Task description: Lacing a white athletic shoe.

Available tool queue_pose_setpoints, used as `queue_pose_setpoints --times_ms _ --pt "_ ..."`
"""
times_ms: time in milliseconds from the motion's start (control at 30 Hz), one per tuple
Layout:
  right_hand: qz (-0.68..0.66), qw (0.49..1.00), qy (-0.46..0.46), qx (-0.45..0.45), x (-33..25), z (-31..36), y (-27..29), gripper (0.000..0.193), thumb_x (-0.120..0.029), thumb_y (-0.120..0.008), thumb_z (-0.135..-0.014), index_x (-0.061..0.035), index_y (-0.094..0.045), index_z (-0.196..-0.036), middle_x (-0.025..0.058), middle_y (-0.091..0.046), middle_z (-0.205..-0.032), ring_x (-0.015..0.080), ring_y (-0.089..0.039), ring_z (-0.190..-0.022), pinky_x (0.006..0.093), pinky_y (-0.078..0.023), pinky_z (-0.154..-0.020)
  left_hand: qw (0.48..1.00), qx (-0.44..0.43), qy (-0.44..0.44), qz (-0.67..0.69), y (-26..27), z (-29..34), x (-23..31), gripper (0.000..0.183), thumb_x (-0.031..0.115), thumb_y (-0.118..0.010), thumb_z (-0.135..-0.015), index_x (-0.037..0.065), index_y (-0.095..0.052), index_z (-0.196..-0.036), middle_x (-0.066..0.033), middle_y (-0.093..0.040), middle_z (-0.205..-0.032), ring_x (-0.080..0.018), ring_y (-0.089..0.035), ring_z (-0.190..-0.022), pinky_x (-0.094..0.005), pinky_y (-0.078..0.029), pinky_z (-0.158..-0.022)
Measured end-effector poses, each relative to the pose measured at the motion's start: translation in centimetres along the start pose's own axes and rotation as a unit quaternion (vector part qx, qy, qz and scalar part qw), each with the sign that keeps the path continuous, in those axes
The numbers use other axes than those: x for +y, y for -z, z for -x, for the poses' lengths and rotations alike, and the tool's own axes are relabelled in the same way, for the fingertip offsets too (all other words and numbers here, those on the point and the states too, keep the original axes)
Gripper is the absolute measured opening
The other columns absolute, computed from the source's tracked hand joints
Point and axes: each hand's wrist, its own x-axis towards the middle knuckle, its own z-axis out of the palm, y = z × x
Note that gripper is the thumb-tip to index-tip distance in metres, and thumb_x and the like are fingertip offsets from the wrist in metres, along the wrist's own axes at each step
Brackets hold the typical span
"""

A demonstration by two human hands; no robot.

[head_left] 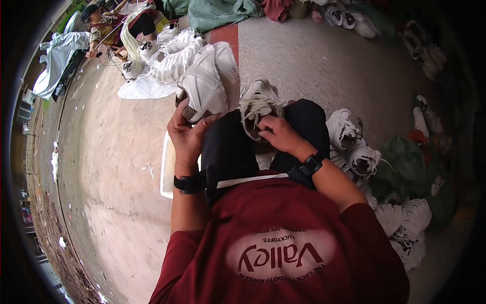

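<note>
My left hand [187, 131] is closed round the heel end of a white sneaker [205, 83] with crossing bands and a brown patch, raised above my left knee. The far side of this sneaker looks blurred. Between my knees rests a second white sneaker [260, 93], its pale laces loose over the front and its opening toward me. My right hand [281, 134] is at that opening, thumb and forefinger pinched together. Whether a lace or the shoe's edge is between those fingertips, I cannot tell. A white strip [253, 180] lies across my lap.
A white box [167, 169] stands by my left leg. White shoes [174, 58] lie heaped on plastic sheeting [147, 87] at far left, near a seated person [109, 28]. More laced sneakers [362, 157] are piled at my right beside a green sack [405, 164].
</note>
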Motion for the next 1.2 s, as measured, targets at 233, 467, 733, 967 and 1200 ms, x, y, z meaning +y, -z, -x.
queue_pose_setpoints --times_ms 233,467,733,967,1200 --pt "-0.329 0.831 -0.140 0.427 3.8 2.2 7.7 0.009 -0.001 -0.053 -0.085 -0.0001 -0.058 -0.077 0.0068 -0.062 -0.073 0.0117 -0.057 -0.068 0.0245 -0.046 -0.068 0.872 -0.347 -0.088 -0.334 -5.7 1.3 -3.1 0.039 0.006 -0.073 -0.064 0.003 -0.059 -0.100 -0.0138 -0.063 -0.082 -0.0271 -0.063 -0.078 -0.0326 -0.049 -0.072" --pt "-0.323 0.791 -0.137 0.501 6.0 6.5 10.2 0.009 -0.004 -0.056 -0.085 -0.0022 -0.056 -0.076 0.0049 -0.060 -0.072 0.0101 -0.054 -0.067 0.0228 -0.044 -0.068 0.780 -0.429 -0.086 -0.446 -7.9 2.7 -6.1 0.025 0.006 -0.063 -0.063 0.003 -0.055 -0.086 -0.0184 -0.058 -0.066 -0.0382 -0.058 -0.067 -0.0448 -0.047 -0.060" --pt "-0.328 0.778 -0.153 0.513 7.3 9.0 9.5 0.011 -0.005 -0.057 -0.085 -0.0033 -0.053 -0.075 0.0016 -0.056 -0.072 0.0084 -0.051 -0.070 0.0229 -0.042 -0.071 0.734 -0.483 -0.107 -0.465 -8.6 2.5 -5.4 0.033 0.014 -0.067 -0.065 0.001 -0.053 -0.092 -0.0171 -0.059 -0.072 -0.0359 -0.058 -0.073 -0.0430 -0.046 -0.063" --pt "-0.280 0.784 -0.174 0.526 7.9 11.3 10.6 0.011 -0.006 -0.055 -0.087 -0.0038 -0.052 -0.077 0.0005 -0.054 -0.072 0.0074 -0.048 -0.070 0.0226 -0.039 -0.072 0.744 -0.504 -0.054 -0.435 -8.8 2.0 -4.9 0.037 0.020 -0.069 -0.067 0.001 -0.052 -0.093 -0.0194 -0.057 -0.092 -0.0387 -0.052 -0.089 -0.0446 -0.043 -0.076" --pt "-0.220 0.775 -0.212 0.553 8.2 11.6 11.4 0.010 -0.004 -0.056 -0.086 -0.0024 -0.052 -0.077 0.0016 -0.053 -0.071 0.0083 -0.048 -0.069 0.0218 -0.039 -0.069 0.734 -0.524 0.003 -0.431 -8.9 1.6 -5.0 0.048 0.020 -0.070 -0.065 0.000 -0.053 -0.105 -0.0227 -0.052 -0.110 -0.0400 -0.046 -0.107 -0.0447 -0.040 -0.090"
